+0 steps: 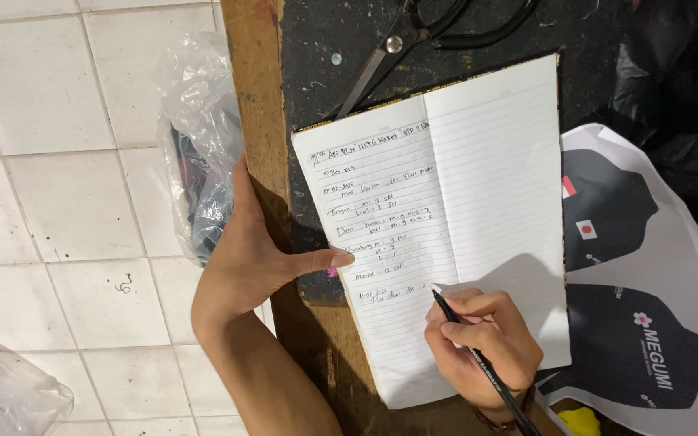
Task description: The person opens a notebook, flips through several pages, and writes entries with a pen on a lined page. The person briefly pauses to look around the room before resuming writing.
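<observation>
Two hands at notebook (pixel 446 218), right hand (pixel 482 343) fingers pinching pen (pixel 478 355), left hand (pixel 260 258) spread, scissors (pixel 414 36) beyond

Right hand (pixel 478 339) holds black pen (pixel 486 367), tip on lined notebook (pixel 486 186) left page. Left hand (pixel 256 250) braces table (pixel 256 97) edge, thumb touching notebook. Black scissors (pixel 414 32) above notebook. Printed sheet (pixel 648 323) at right.

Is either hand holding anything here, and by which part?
The right hand holds a black pen by its lower barrel near the tip, which is on the open notebook. The left hand holds nothing; its thumb presses the notebook's left edge.
</observation>
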